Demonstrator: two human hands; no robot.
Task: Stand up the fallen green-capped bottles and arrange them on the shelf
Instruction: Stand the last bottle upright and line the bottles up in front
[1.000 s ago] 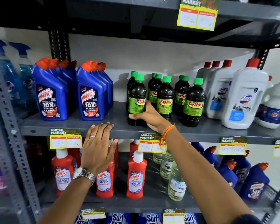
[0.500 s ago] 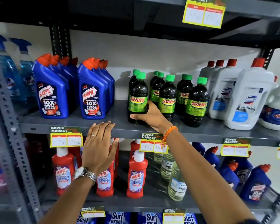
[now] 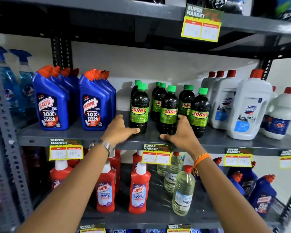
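Note:
Several dark green-capped Sunny bottles stand upright in three short rows on the grey middle shelf. My left hand cups the base of the front left bottle, thumb across its front, fingers at its left side. My right hand wraps the base of the front middle bottle, thumb in front, fingers between it and the front right bottle. No green-capped bottle is lying down in view.
Blue Harpic bottles stand close on the left, white Domex bottles close on the right. Red Harpic bottles and clear bottles fill the shelf below. Price tags hang on the shelf edge.
My left hand rose from the shelf edge to the front left bottle's base. My right hand shifted from that bottle to the front middle one.

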